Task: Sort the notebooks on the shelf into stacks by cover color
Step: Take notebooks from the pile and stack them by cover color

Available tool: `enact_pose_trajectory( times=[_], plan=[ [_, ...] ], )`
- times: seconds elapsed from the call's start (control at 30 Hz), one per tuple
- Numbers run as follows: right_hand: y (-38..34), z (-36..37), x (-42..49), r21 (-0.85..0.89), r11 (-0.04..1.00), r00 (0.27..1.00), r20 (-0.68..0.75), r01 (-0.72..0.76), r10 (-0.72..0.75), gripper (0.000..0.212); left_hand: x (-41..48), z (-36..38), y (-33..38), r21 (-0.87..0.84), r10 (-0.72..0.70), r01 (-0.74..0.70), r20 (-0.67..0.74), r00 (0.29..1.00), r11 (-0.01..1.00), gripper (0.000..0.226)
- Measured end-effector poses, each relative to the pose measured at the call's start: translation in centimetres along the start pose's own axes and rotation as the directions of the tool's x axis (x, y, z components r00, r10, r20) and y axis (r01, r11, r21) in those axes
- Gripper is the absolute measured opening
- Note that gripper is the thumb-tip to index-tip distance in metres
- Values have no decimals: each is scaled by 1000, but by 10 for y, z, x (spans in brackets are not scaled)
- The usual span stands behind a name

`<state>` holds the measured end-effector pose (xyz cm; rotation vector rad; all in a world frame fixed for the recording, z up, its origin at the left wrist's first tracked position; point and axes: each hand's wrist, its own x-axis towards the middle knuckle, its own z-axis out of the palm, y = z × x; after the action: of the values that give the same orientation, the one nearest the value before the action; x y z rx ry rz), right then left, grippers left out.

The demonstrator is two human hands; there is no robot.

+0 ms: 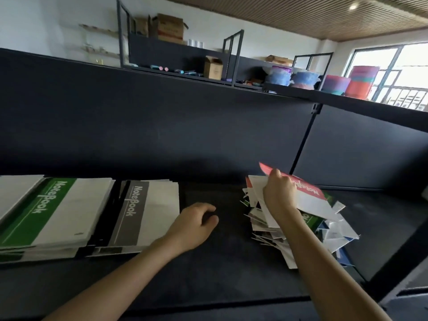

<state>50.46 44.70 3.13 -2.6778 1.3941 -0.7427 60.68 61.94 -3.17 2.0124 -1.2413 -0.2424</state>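
Observation:
A messy pile of mixed notebooks lies at the right of the dark shelf. My right hand grips a red-and-white notebook at its left edge and holds it tilted above the pile. Green and blue covers show lower in the pile. A stack of green-and-white notebooks lies at the left, and a stack of grey-and-white notebooks sits beside it. My left hand hovers over the bare shelf between the grey stack and the pile, fingers loosely curled, holding nothing.
The shelf's dark back panel rises behind the stacks, with a vertical post at the right. Another white stack edge shows at far left. Behind stand further shelves with cardboard boxes and coloured containers.

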Motion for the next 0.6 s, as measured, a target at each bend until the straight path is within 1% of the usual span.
enact_pose_trajectory(
  times=[0.03, 0.07, 0.1, 0.13, 0.17, 0.2, 0.23, 0.27, 0.3, 0.33, 0.4, 0.43, 0.5, 0.53, 0.6],
  plan=[
    [-8, -3, -6, 30, 999, 999, -41, 37, -36, 27, 1, -5, 0, -152, -61, 62, 10, 998, 986, 34],
    [-17, -5, -12, 49, 994, 992, -91, 95, -91, 28, 1, -12, 0, -346, -143, 153, 54, 988, 926, 31],
    [-27, -8, -19, 62, 981, 971, -167, 184, -171, 28, 1, -21, 2, -579, -229, 269, 143, 963, 770, 33],
    [-35, -10, -27, 88, 946, 923, -267, 311, -278, 27, 3, -31, 2, -780, -278, 365, 253, 927, 508, 44],
    [-45, -12, -35, 110, 881, 844, -363, 460, -395, 28, 4, -41, 0, -892, -275, 411, 354, 894, 187, 59],
    [-54, -13, -45, 110, 794, 739, -460, 598, -493, 29, 4, -53, -4, -914, -237, 402, 404, 883, -60, 73],
    [-62, -11, -55, 92, 701, 632, -527, 708, -569, 30, 3, -65, -9, -906, -198, 377, 412, 889, -194, 82],
    [-69, -8, -66, 81, 619, 554, -546, 781, -628, 28, 0, -77, -14, -901, -180, 354, 403, 897, -250, 84],
    [-76, -4, -76, 81, 560, 509, -537, 825, -672, 26, -6, -87, -19, -909, -191, 325, 379, 906, -262, 77],
    [-82, 1, -84, 97, 528, 495, -521, 844, -695, 24, -11, -95, -24, -923, -220, 289, 347, 912, -255, 63],
    [-93, 9, -97, 136, 539, 531, -482, 831, -697, 24, -24, -111, -33, -949, -283, 237, 290, 914, -208, 29],
    [-98, 12, -102, 146, 555, 554, -454, 819, -698, 25, -30, -119, -38, -959, -315, 230, 272, 909, -166, 19],
    [-112, 17, -114, 133, 606, 605, -383, 784, -698, 30, -39, -134, -50, -965, -351, 260, 258, 900, -43, 15],
    [-122, 21, -120, 114, 639, 635, -331, 761, -698, 31, -44, -141, -55, -958, -361, 286, 258, 896, 26, 17],
    [-146, 30, -134, 89, 693, 692, -227, 715, -685, 47, -54, -155, -64, -933, -351, 320, 249, 903, 163, 28]
  ],
)
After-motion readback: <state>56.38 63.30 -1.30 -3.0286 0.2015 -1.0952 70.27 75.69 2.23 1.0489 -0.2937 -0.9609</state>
